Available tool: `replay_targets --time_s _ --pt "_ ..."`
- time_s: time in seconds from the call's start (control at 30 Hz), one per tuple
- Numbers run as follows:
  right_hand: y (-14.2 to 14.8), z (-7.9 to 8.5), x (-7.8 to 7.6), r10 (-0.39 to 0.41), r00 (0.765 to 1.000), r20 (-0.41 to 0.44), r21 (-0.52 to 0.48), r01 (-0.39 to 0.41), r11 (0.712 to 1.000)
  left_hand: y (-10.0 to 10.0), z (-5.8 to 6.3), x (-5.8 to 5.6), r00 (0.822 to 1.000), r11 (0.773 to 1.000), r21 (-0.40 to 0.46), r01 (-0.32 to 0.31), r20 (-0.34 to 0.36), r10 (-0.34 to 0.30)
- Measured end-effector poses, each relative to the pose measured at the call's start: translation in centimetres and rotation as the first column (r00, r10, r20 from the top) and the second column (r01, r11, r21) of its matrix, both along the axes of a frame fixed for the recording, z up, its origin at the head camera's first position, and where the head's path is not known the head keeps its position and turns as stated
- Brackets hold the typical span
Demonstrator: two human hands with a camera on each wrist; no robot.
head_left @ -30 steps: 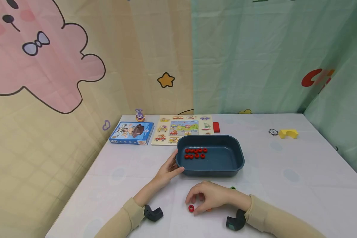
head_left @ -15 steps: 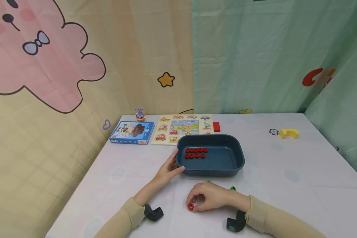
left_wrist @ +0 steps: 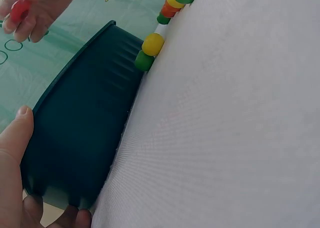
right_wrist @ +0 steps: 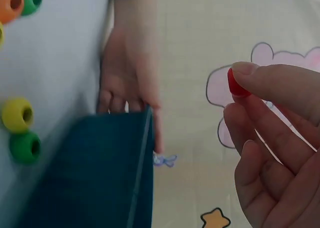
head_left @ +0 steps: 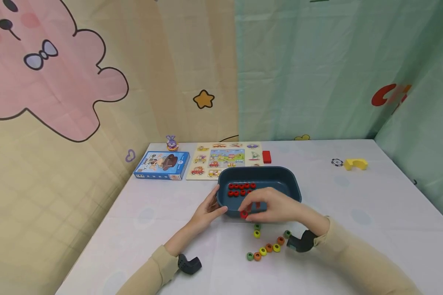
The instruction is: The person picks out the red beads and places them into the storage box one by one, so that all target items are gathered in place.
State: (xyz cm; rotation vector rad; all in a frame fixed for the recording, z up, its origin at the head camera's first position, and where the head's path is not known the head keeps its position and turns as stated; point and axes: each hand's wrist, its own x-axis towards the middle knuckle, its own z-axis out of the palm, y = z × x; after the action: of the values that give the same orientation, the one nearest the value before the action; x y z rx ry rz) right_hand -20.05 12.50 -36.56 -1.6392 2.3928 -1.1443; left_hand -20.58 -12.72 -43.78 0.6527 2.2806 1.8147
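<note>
My right hand (head_left: pixel 271 205) pinches a red bead (right_wrist: pixel 239 84) between thumb and fingertip, above the near side of a dark teal plastic tray (head_left: pixel 280 180). Several red beads (head_left: pixel 241 186) sit in two rows at the tray's left; the hand partly covers the lower row. My left hand (head_left: pixel 208 211) holds the tray's left end, thumb (left_wrist: pixel 17 130) at the near side and fingers round the end. In front of the tray, a yellow bead (head_left: pixel 256 234) and a green bead (left_wrist: pixel 144 61) lie together, with a crooked line of green, orange and yellow beads nearer me.
Behind the tray lie a wooden picture puzzle (head_left: pixel 203 164), a blue box (head_left: pixel 161 165) and a red block (head_left: pixel 267 157). A small purple figurine (head_left: pixel 172 143) stands at the back left. A yellow arched block (head_left: pixel 356 164) lies at the far right. Printed curtains hang behind the table.
My right hand has picked up the red bead from the table and carried it forward and up over the tray's near edge, uncovering the coloured beads. The left hand stays on the tray.
</note>
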Motion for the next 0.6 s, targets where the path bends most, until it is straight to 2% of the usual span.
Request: replay_targets --time_s 0.13,0.23,0.4,0.6 --pt "1.7 2.0 -2.9 -0.103 0.994 0.048 0.056 0.100 0.993 0.0 0.1 0.0 1.000 1.000 -0.010 -0.016 0.027 0.016" --pt "2.7 2.3 -5.6 -0.172 0.978 0.120 0.112 0.158 0.981 0.0 0.1 0.0 0.999 1.000 -0.014 -0.027 0.039 0.028" --pt "3.7 0.9 -9.9 -0.210 0.935 0.285 0.147 0.174 0.974 0.0 0.1 0.0 0.998 0.999 -0.022 -0.038 0.041 0.039" --pt "3.6 -1.6 -12.6 -0.217 0.879 0.423 0.197 0.145 0.970 0.0 0.0 -0.1 0.999 1.000 -0.002 -0.009 0.040 0.010"
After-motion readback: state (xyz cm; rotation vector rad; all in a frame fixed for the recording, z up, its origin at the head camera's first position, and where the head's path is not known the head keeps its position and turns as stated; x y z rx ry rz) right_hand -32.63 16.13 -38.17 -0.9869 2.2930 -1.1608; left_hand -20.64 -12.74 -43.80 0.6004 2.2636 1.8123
